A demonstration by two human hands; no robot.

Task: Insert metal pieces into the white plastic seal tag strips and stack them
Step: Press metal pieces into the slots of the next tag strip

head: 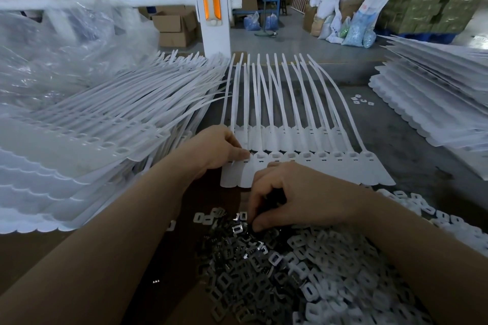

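A joined row of white seal tag strips (330, 163) lies flat in front of me, tails pointing away. My left hand (216, 149) holds the row's left end, thumb pressed on the tag near the slot. A heap of small metal pieces (245, 266) covers the table near me. My right hand (298, 192) hovers over the heap's far edge with fingers curled down, fingertips pinching at a metal piece; the piece itself is mostly hidden.
Thick stacks of white strips lie at the left (87, 134) and at the right (433, 95). Clear plastic bags (52, 42) sit behind the left stack. A few loose metal pieces (361, 100) lie at the far right. A white post (211, 8) stands beyond the table.
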